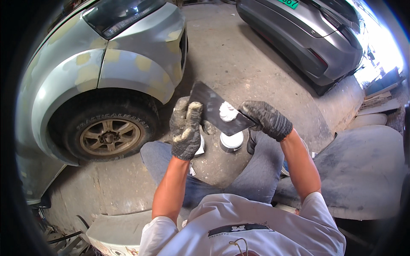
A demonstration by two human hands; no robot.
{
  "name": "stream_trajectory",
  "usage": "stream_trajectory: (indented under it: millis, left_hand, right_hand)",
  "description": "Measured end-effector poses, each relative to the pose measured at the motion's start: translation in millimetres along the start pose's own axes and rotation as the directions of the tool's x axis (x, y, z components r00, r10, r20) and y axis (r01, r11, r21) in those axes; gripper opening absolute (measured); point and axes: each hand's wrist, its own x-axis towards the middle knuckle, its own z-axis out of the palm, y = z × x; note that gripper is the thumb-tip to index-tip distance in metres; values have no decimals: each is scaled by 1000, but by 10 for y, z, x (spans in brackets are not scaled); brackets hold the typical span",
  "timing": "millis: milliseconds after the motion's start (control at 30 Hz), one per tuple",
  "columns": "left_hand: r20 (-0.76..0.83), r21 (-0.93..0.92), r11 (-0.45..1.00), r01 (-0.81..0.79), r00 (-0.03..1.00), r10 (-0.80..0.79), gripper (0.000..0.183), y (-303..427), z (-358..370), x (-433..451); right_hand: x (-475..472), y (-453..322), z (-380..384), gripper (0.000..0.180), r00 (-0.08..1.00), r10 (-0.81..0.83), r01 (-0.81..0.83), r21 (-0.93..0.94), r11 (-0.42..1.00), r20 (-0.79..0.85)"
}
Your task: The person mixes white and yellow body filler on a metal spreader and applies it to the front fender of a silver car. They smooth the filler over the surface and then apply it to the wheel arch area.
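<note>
A flat black mixing board [209,104] is held up in front of me, tilted, with a dollop of white paste [228,112], like body filler, near its right end. My left hand [185,129], in a dirty dark knit glove, grips the board's left side. At the right corner, my right hand [267,119], gloved alike, has its fingers closed; a thin dark edge shows there, and I cannot tell whether it is a separate spreader. Below the board, between my legs, a can with a white top [232,141] stands on the floor. Another white-topped can [200,145] is partly hidden by my left hand.
At left stands a silver vehicle whose fender [128,64] has yellowish filler patches, above a large wheel [110,138]. A grey car [298,38] is parked ahead right. Beside my right leg lies a large grey panel [358,172]. Another pale panel [121,228] is behind left.
</note>
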Motion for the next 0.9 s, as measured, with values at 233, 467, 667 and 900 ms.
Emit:
stream_trajectory:
  millis: [233, 467, 667, 900]
  left_hand:
    - [26, -4, 998, 59, 998, -58, 24, -92, -35, 9]
    - [-118, -107, 994, -18, 993, 5, 20, -90, -6, -43]
    - [-99, -113, 986, 121, 986, -132, 21, -196, -126, -50]
    - [-218, -112, 990, 86, 970, -109, 20, -335, -136, 26]
  right_hand:
    - [-26, 133, 44, 35, 981, -185, 184, 23, 983, 63]
    - [52, 264, 16, 27, 977, -207, 168, -403, 900, -55]
    - [43, 85, 106, 18, 873, 4, 132, 244, 961, -489]
    - [-126, -72, 277, 24, 734, -528, 386, -378, 842, -427]
